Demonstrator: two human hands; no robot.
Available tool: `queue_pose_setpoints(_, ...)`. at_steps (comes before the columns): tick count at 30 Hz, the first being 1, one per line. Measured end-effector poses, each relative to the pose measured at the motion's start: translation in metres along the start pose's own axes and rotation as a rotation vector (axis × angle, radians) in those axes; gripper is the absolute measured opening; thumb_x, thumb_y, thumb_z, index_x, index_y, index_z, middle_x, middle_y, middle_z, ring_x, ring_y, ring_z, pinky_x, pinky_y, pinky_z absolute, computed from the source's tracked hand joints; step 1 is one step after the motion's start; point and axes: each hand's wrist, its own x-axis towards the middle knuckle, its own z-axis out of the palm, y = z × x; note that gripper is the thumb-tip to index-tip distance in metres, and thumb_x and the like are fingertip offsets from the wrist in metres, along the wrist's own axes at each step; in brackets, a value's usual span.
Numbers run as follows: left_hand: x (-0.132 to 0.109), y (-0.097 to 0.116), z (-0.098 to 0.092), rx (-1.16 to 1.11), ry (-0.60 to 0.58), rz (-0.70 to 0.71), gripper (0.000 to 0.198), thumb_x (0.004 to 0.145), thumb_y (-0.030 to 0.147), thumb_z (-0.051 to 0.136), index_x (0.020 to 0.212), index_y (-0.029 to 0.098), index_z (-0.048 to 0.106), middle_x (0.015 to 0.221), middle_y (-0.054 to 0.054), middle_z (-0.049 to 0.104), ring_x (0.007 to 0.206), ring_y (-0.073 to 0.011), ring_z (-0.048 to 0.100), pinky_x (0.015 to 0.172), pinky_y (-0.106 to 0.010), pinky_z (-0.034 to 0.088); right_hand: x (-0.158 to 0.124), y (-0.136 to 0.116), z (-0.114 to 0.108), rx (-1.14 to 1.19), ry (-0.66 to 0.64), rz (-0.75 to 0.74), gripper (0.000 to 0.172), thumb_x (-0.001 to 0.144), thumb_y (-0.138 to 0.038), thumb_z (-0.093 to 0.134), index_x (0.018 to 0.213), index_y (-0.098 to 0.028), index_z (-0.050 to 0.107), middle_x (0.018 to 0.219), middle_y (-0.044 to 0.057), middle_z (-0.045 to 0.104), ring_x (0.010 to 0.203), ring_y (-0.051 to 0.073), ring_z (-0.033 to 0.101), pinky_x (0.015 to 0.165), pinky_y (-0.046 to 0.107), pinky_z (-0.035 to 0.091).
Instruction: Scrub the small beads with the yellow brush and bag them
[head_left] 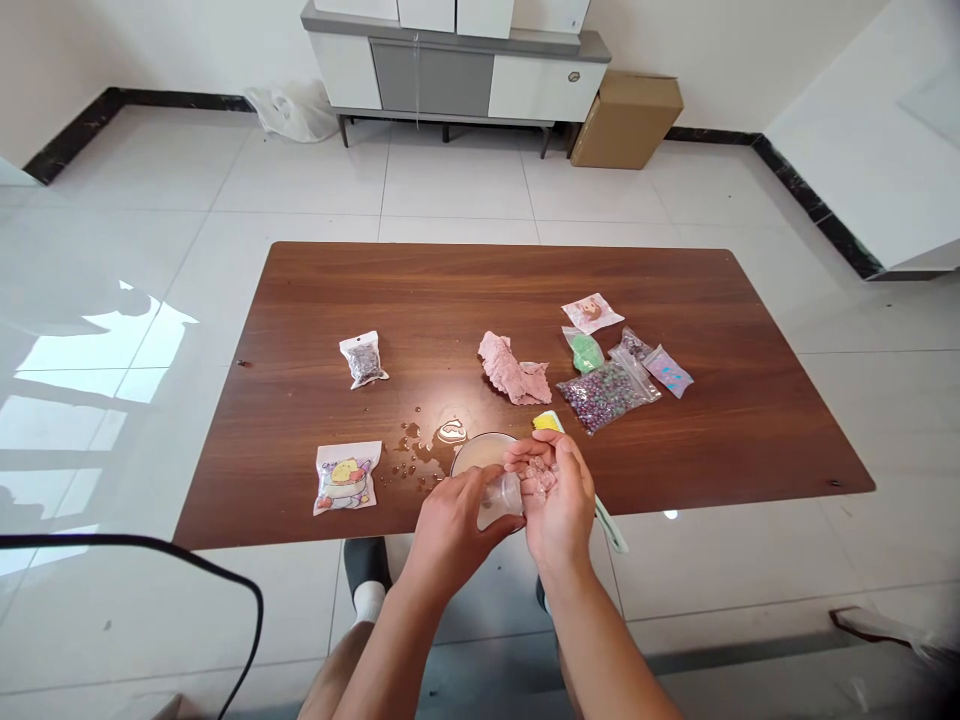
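Note:
My left hand (450, 525) grips a small clear plastic cup (502, 500), tilted toward my right hand (553, 495). My right hand is cupped palm up and holds translucent pale pink lumps (540, 478). Below both hands sits a round bowl (480, 452) with a pale rim, partly hidden by them. A long white and green utensil with a yellow end (547, 422) passes under my right hand and sticks out past the table edge. Nearby, a crumpled pink sheet (514, 370) lies on the table.
The brown wood-grain table (480, 290) holds several sealed bags of beads and trinkets, a printed packet (346, 478), and spilled droplets (411, 452). Tiled floor surrounds it. A low cabinet and cardboard box stand at the far wall; a black cable crosses the lower left.

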Motion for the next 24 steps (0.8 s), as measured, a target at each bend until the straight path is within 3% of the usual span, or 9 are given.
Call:
queue_pose_setpoints(13, -0.002, -0.003, -0.008, -0.016, 0.016, 0.001, 0.056, 0.077, 0.033, 0.089, 0.123, 0.024, 0.057, 0.104, -0.003, 0.079, 0.087, -0.0241, 0.077, 0.074, -0.036, 0.059, -0.008, -0.002, 0.005, -0.013, -0.076, -0.04, 0.012, 0.089, -0.03, 0.067, 0.098, -0.022, 0.069, 0.087, 0.004, 0.08, 0.076, 0.019, 0.076, 0.07, 0.034, 0.061)
queue_pose_setpoints(24, -0.005, -0.002, -0.009, -0.017, 0.052, 0.019, 0.053, 0.079, 0.033, 0.087, 0.122, 0.022, 0.057, 0.106, -0.005, 0.079, 0.088, -0.0243, 0.076, 0.076, -0.037, 0.059, -0.015, -0.003, 0.007, -0.048, -0.142, -0.11, 0.01, 0.093, -0.03, 0.063, 0.096, -0.022, 0.069, 0.084, 0.004, 0.08, 0.074, 0.019, 0.075, 0.07, 0.034, 0.061)
